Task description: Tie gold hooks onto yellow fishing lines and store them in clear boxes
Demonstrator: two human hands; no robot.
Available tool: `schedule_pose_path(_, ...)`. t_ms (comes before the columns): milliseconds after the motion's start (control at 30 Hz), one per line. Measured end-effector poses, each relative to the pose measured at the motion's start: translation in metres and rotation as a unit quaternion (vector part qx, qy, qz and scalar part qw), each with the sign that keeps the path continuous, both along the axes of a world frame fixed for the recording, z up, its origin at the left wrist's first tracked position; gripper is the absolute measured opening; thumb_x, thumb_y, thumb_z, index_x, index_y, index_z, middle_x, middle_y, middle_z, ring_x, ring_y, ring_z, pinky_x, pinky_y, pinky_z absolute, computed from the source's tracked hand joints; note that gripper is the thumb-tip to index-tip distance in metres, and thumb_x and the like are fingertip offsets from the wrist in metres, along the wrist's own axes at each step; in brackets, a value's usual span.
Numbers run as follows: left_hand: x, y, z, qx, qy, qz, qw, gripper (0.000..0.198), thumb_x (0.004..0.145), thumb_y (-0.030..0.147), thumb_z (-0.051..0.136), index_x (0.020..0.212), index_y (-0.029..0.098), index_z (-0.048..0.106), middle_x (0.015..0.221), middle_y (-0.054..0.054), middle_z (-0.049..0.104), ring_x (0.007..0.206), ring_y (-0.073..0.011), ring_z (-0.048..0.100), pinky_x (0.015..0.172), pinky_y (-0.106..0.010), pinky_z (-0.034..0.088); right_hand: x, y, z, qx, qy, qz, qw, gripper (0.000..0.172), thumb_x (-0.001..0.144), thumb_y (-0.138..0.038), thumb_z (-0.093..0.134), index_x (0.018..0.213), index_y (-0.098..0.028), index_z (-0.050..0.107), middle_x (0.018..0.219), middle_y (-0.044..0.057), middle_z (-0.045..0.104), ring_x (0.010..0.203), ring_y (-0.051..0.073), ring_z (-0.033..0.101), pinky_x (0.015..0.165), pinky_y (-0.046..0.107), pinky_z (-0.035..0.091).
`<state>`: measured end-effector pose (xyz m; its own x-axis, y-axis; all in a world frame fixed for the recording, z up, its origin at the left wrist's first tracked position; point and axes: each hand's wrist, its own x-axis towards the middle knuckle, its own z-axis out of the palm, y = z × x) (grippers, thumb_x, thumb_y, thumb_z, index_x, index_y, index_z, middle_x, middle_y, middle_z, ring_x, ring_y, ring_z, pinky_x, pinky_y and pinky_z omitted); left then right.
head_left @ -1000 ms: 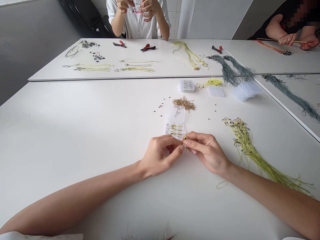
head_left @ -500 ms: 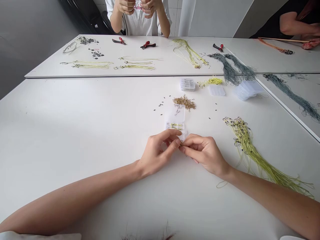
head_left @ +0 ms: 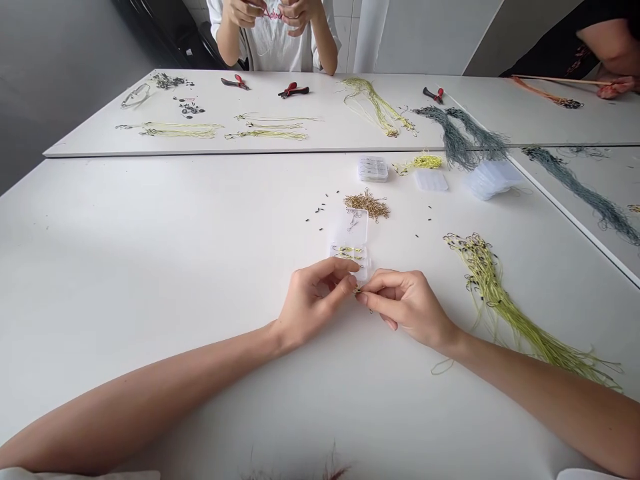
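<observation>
Fingertip to fingertip, my left hand (head_left: 317, 300) and my right hand (head_left: 410, 303) meet over the white table. Both are closed in a pinch on a small fishing hook with yellow-green line (head_left: 357, 290), mostly covered by the fingers. Just beyond them lies an open clear plastic box (head_left: 364, 255). Short hooked pieces with yellow line (head_left: 349, 249) rest in its compartments, and my left fingers hide its near left part. Right of my right hand is a long bundle of yellow-green lines with dark hooks (head_left: 515, 307).
Gold-coloured swivels (head_left: 367, 203) form a pile behind the box, with small black bits around. Farther back are a closed box (head_left: 373, 169), stacked clear boxes (head_left: 493, 180) and grey-blue line bundles (head_left: 457, 137). Red-handled pliers (head_left: 294, 90) lie near a person across the table.
My hands stay together, with slight finger movement on the small hook. The view has shifted slightly. At the far right, another person's arm has moved a little.
</observation>
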<state>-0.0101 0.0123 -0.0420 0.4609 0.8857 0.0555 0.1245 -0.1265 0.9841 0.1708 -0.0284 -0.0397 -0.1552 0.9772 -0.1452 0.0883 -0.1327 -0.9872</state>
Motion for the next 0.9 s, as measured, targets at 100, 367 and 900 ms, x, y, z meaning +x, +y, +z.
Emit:
schedule_pose_path(100,0.0003,0.0007,0.0009,0.021,0.003,-0.006,1.000,0.015,0.091,0.021,0.055,0.096,0.014,0.067,0.080,-0.004,0.063,0.073,-0.0140,0.058,0.068,-0.027,0.048,0.0041,0.0024,0.0007,-0.023,0.007,0.006,1.000,0.013,0.081,-0.026,0.068,0.072,-0.016,0.069,0.064,-0.002,0.053,0.041,0.006,0.042,0.040,0.025,0.034)
schedule_pose_path(367,-0.0013,-0.0010,0.0058,0.103,0.041,-0.043,0.993,0.016,0.087,0.013,0.056,0.095,0.015,0.069,0.085,-0.005,0.064,0.078,-0.0146,0.058,0.072,-0.028,0.047,0.0090,0.0057,0.0014,-0.054,0.015,0.034,0.998,0.016,0.082,-0.029,0.067,0.075,-0.015,0.069,0.059,-0.002,0.055,0.040,0.006,0.040,0.043,0.025,0.031)
schedule_pose_path(900,0.0003,-0.0006,0.0010,0.079,0.036,-0.045,0.995,0.014,0.085,0.013,0.059,0.097,0.016,0.068,0.083,-0.004,0.062,0.078,-0.0151,0.060,0.074,-0.029,0.049,0.0097,0.0078,0.0018,-0.056,0.009,0.042,0.998,0.014,0.082,-0.027,0.066,0.074,-0.015,0.067,0.055,-0.004,0.052,0.039,0.006,0.040,0.044,0.025,0.031)
